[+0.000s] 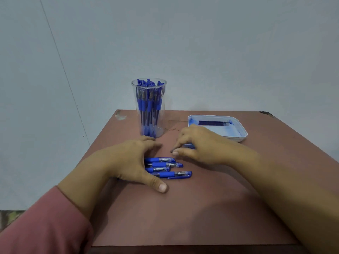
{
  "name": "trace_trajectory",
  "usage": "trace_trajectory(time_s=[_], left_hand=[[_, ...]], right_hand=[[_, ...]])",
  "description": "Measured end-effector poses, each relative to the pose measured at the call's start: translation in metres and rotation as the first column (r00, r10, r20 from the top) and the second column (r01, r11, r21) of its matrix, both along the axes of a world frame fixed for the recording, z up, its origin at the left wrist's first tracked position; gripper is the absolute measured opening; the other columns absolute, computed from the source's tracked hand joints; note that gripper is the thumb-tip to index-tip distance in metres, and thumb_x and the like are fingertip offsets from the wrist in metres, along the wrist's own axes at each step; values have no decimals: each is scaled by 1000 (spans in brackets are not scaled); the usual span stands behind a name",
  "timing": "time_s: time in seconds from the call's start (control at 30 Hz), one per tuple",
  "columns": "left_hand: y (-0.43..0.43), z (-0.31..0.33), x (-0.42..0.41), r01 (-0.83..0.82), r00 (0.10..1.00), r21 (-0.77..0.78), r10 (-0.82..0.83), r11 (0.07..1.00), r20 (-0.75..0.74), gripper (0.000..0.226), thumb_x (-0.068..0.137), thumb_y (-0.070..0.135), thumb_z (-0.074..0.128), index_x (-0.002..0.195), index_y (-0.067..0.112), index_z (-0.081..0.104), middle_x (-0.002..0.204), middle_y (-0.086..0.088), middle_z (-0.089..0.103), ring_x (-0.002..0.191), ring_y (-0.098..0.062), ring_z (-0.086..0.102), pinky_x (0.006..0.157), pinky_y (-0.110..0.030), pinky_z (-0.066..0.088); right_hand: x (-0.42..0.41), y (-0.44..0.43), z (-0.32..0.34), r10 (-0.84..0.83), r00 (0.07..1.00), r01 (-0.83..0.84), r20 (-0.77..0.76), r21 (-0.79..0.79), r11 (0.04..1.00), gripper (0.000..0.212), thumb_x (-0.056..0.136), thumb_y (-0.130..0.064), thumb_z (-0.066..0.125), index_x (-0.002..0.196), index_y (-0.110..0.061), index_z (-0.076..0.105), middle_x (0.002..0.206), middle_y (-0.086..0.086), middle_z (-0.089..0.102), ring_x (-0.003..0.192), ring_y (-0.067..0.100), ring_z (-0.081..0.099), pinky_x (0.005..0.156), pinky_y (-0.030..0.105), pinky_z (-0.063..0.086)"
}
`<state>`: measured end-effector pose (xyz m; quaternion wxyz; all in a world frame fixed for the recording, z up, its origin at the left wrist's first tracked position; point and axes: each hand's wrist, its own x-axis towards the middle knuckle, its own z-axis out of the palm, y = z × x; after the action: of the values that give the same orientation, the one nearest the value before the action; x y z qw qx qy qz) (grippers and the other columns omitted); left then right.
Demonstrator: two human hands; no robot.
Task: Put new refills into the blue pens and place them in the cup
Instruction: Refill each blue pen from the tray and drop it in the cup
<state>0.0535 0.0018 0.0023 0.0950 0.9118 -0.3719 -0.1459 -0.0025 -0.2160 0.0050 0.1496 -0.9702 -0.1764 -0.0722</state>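
Evidently the work is well advanced. In the head view, the cup is seen upright at the far side of the table, crowded with pens. Four loose pens are left lying side by side nearer the person. The left hand is laid over their left ends, fingers spread and fairly straight, with nothing gripped. The right hand is held just beyond them, its fingers curled round a blue pen that is largely hidden. A few refills are left in the ink-stained tray at the right. About five pens are judged still to be refilled and cupped.
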Motion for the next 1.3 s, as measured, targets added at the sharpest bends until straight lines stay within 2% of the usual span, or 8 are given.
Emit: trace_trajectory(time_s=[0.17, 0.3, 0.5, 0.63, 0.9, 1.03, 1.17, 1.3], left_hand=[[-2, -6, 0, 16, 1000, 54, -16, 998, 3, 131, 45, 90, 61, 152, 37, 8, 157, 19, 3, 145, -9, 12, 118, -34, 19], [-2, -10, 1, 25, 1000, 78, -26, 997, 12, 134, 40, 98, 50, 151, 40, 3, 156, 21, 0, 146, -12, 8, 119, -41, 17], [-4, -10, 3, 40, 998, -1, -40, 999, 46, 130, 40, 96, 54, 150, 38, 16, 150, 17, 18, 138, -8, 25, 115, -36, 28], [-9, -6, -1, 83, 989, -238, -50, 968, 139, 103, 51, 91, 57, 140, 42, 37, 126, 23, 49, 113, 3, 50, 96, -23, 44], [-36, -14, -13, 244, 859, -466, 33, 850, 511, 47, 85, 56, 56, 128, 40, 49, 106, 17, 67, 82, 0, 58, 68, -21, 47], [-41, -19, -10, 283, 816, -513, 77, 810, 573, 22, 92, 44, 56, 111, 35, 59, 94, 16, 69, 82, -2, 62, 64, -30, 54], [-38, -18, -10, 265, 861, -572, 75, 777, 502, 23, 92, 49, 47, 109, 38, 57, 93, 17, 68, 80, -5, 63, 66, -31, 55], [-39, -17, -10, 266, 900, -644, 55, 718, 433, 22, 88, 46, 60, 107, 34, 63, 94, 20, 66, 75, -12, 64, 65, -28, 52]], right_hand=[[11, 16, -3, 16, 998, -16, -61, 7, 1000, 19, 87, -46, 63, 100, -37, 73, 83, -21, 47, 88, 5, 43, 80, 25, 39], [12, 16, -5, 5, 997, -7, -72, -26, 1000, 19, 87, -46, 63, 100, -36, 72, 92, -18, 50, 95, 7, 42, 84, 28, 39], [4, 7, -2, -63, 998, 64, -20, 45, 997, 10, 89, -39, 63, 95, -31, 63, 87, -14, 58, 85, 5, 55, 70, 19, 40], [-9, -10, 10, -97, 995, 96, -6, 216, 972, 4, 92, -31, 60, 95, -33, 62, 83, -14, 65, 79, 1, 58, 69, 14, 43], [-26, -34, 16, -124, 992, 118, -9, 381, 917, 11, 94, -25, 59, 90, -34, 62, 82, -13, 71, 81, -2, 64, 72, 12, 46], [-30, -31, -8, -127, 989, 74, 72, 500, 863, 5, 89, -36, 62, 93, -38, 62, 86, -16, 67, 83, 1, 62, 76, 15, 47], [-27, -33, -15, -124, 939, 4, 320, 351, 936, 23, 85, -41, 62, 106, -34, 66, 94, -21, 63, 92, 3, 59, 82, 15, 44], [-25, -30, -15, -124, 917, -32, 378, 381, 924, 24, 84, -43, 60, 103, -31, 67, 90, -22, 64, 87, 0, 60, 78, 13, 46]])
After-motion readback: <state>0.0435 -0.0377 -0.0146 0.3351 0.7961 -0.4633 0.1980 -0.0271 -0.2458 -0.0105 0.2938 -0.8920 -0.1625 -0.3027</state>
